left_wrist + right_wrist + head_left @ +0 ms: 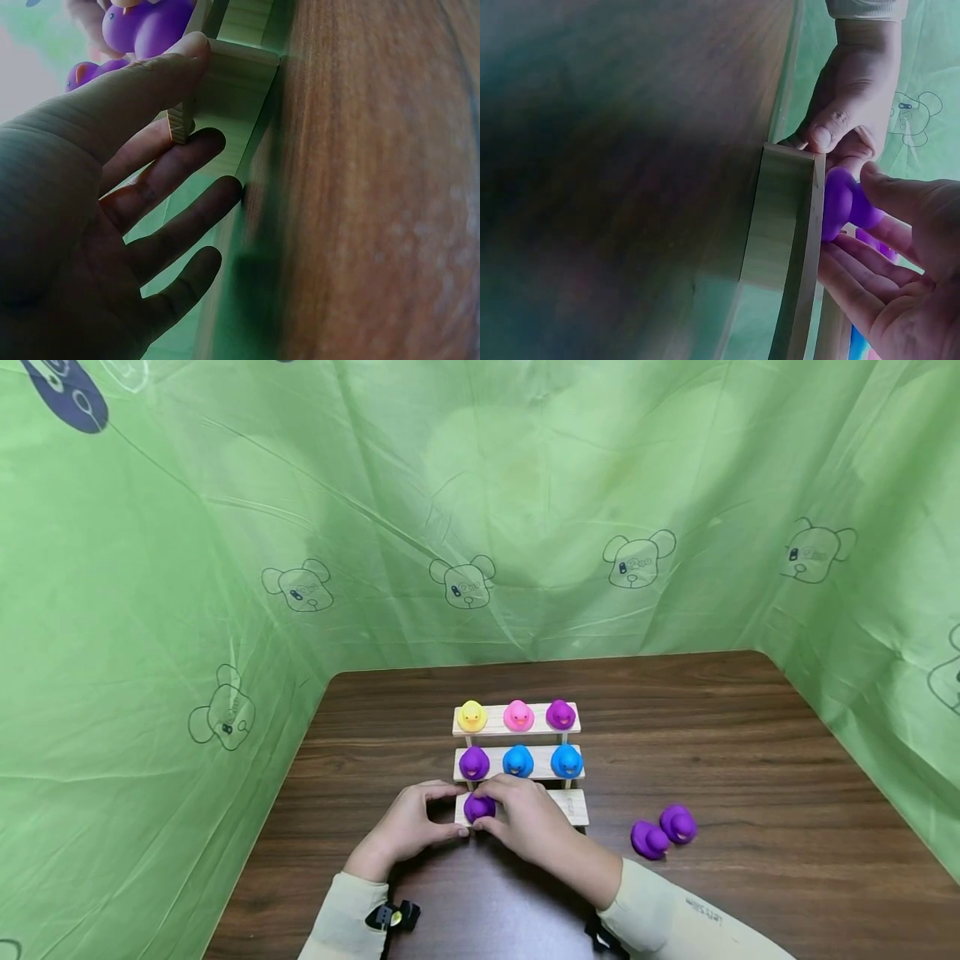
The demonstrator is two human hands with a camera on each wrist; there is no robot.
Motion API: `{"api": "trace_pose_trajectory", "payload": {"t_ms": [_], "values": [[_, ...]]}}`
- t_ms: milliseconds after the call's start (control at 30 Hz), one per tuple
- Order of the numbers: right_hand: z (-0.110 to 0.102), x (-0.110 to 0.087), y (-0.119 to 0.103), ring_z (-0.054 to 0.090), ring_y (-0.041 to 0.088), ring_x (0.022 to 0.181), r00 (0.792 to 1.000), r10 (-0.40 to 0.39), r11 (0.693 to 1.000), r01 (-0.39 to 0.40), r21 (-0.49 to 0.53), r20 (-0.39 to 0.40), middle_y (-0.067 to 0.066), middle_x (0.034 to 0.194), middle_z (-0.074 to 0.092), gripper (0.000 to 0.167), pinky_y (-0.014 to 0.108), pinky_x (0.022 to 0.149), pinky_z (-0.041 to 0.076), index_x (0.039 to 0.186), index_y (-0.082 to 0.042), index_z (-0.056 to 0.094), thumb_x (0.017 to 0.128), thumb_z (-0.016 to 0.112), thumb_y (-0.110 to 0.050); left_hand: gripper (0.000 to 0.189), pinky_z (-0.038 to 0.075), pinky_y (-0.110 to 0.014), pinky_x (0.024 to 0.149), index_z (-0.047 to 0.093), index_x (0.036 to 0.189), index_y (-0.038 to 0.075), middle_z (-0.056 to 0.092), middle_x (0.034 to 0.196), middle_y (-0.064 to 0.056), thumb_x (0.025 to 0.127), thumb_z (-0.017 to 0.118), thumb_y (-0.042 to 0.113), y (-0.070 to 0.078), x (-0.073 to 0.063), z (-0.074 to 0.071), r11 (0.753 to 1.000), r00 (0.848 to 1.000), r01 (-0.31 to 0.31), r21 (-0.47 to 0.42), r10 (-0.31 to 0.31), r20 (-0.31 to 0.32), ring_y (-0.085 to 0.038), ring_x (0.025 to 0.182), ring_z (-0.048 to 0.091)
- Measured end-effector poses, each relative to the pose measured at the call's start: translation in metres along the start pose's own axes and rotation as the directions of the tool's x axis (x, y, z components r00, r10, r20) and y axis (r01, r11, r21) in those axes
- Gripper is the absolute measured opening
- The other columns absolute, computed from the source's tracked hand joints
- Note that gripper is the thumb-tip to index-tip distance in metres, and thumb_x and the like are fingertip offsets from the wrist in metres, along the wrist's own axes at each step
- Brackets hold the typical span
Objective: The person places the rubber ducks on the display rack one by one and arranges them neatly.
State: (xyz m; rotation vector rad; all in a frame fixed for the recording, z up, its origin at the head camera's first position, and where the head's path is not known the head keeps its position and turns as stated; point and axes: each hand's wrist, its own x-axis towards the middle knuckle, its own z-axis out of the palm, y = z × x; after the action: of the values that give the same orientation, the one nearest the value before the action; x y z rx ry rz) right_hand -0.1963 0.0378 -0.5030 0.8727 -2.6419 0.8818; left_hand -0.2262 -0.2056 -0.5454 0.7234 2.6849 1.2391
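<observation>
1. Right now I see my right hand (528, 817) curled over a small purple rubber duck (478, 807), thumb and fingers pinching it from either side; the right wrist view shows the fingers (855, 262) cupping the duck (844, 202).
2. That duck sits at the left end of the lowest step of a pale three-step wooden rack (573, 806), which stands near the middle of the table.
3. My left hand (408, 827) grips the rack's left end: the thumb (150, 82) presses the top of the bottom plank, and the other fingers (176, 169) are loosely curled against its edge.
4. On the middle step stand three more rubber ducks, from left to right: a purple one (474, 762), a blue one (518, 761) and a second blue one (567, 762).
5. On the top step stand a yellow duck (472, 716), a pink duck (518, 716) and a magenta-purple duck (560, 714).
6. To the right of the rack, apart from it, two loose purple ducks (663, 832) lie touching each other on the dark brown wooden table (750, 735).
7. Behind and beside the table hangs a green plastic sheet printed with bear outlines (465, 581).
</observation>
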Motion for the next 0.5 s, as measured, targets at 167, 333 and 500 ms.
{"api": "trace_pose_trajectory", "payload": {"t_ms": [167, 333, 500], "values": [[0.0017, 0.0029, -0.0011, 0.07, 0.013, 0.099, 1.0, 0.002, 1.0, -0.002, -0.006, 0.009, -0.005, 0.106, 0.074, 0.032, 0.035, 0.086, 0.06, 0.109, -0.017, 0.078, 0.082, 0.092, -0.028, 0.052, 0.052, -0.041, 0.106, 0.077, 0.123, 0.021, 0.073, 0.122, 0.009, 0.076, 0.097, 0.032, -0.0005, 0.0, -0.0008, 1.0, 1.0, -0.003, -0.004, 0.003, -0.006, -0.013, 0.119, 0.065], [0.0026, 0.0046, -0.0026, 0.068, 0.012, 0.094, 1.0, -0.011, 1.0, 0.011, -0.025, 0.012, -0.006, 0.105, 0.073, 0.033, 0.036, 0.082, 0.06, 0.11, -0.018, 0.078, 0.082, 0.092, -0.029, 0.053, 0.052, -0.04, 0.106, 0.077, 0.124, 0.023, 0.072, 0.123, 0.011, 0.076, 0.097, 0.034, -0.0009, 0.0002, -0.0008, 1.0, 1.0, 0.003, -0.003, -0.003, -0.002, -0.011, 0.119, 0.065], [0.0024, 0.004, -0.0029, 0.066, 0.011, 0.093, 1.0, 0.001, 0.998, 0.001, -0.062, 0.03, -0.006, 0.105, 0.071, 0.034, 0.04, 0.079, 0.059, 0.113, -0.02, 0.079, 0.084, 0.09, -0.034, 0.052, 0.052, -0.041, 0.106, 0.077, 0.124, 0.024, 0.072, 0.123, 0.01, 0.076, 0.097, 0.033, -0.0005, 0.0004, -0.0005, 1.0, 1.0, 0.007, -0.013, -0.007, 0.0, -0.012, 0.119, 0.065]]}}
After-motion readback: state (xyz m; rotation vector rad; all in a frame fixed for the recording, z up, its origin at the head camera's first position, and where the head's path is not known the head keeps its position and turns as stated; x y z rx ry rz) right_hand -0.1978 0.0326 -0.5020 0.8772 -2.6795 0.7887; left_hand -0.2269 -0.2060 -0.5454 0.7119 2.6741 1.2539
